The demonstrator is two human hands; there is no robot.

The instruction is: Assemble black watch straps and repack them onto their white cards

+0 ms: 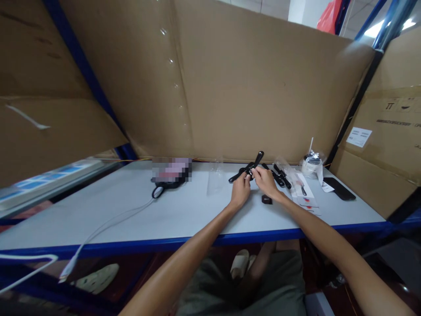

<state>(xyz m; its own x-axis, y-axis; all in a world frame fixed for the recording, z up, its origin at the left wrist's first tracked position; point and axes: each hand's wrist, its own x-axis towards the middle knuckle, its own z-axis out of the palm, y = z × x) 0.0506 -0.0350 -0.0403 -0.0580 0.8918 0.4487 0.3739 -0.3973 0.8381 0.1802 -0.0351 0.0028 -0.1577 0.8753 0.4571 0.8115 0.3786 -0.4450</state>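
Above the table's right half, my left hand [241, 189] and my right hand [265, 181] meet with their fingers closed on a slim black-handled tool [259, 157]. One glossy rounded end of it points up and away; its middle is hidden by my fingers, and its exact kind cannot be made out. Several similar black tools [285, 179] lie behind and to the right of my right hand. A small dark piece [266, 199] rests on the table just below my right wrist. Left of my hands lies a clear plastic bag [214, 182].
Printed cards [305, 195] showing a black-handled tool lie to the right, near a dark phone [340, 188] and a plastic-wrapped cup [312, 163]. On the left are a partly blurred black-edged device [177, 177] and a white cable [108, 223]. Cardboard [246, 83] walls the table's back.
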